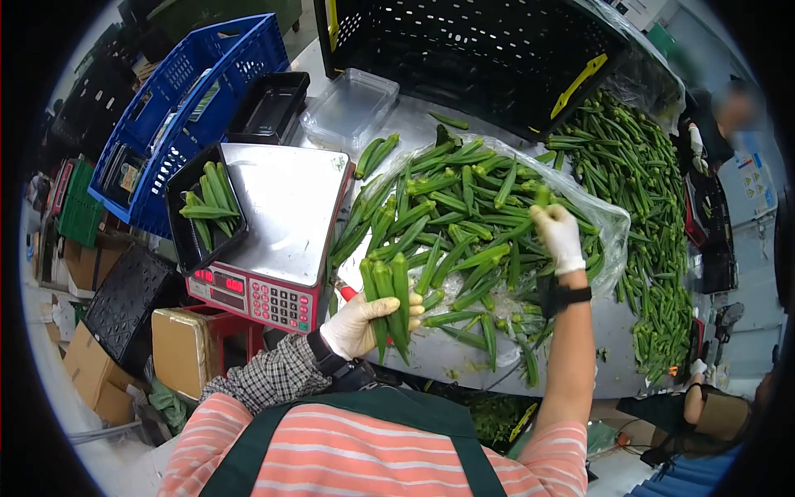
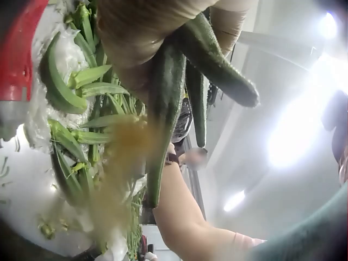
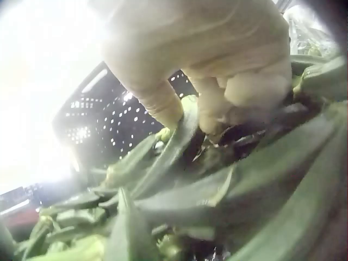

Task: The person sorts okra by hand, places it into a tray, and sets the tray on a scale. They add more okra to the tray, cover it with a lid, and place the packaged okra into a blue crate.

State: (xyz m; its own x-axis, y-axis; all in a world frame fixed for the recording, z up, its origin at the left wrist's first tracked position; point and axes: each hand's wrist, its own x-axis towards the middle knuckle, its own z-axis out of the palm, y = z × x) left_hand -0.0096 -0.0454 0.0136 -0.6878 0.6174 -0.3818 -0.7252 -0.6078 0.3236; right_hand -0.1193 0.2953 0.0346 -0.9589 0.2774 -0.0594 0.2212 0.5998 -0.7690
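My gloved left hand (image 1: 364,323) grips a small bunch of okra pods (image 1: 385,290) near the front of the table. The left wrist view shows their tips (image 2: 166,125) poking out below the glove. Over the loose okra pile (image 1: 472,207), my gloved right hand (image 1: 559,236) is at its right side. Thumb and finger pinch one okra pod (image 3: 182,130) among others in the right wrist view. A black tray (image 1: 186,240) with several okra pods tilts at the left edge of a red scale (image 1: 281,199).
A clear plastic sheet (image 1: 613,228) lies under the pile. Behind stand a black perforated crate (image 1: 464,66), a clear tub (image 1: 352,103), an empty black tray (image 1: 269,103) and a blue crate (image 1: 248,58). More okra (image 1: 654,273) spreads along the right, where other people stand.
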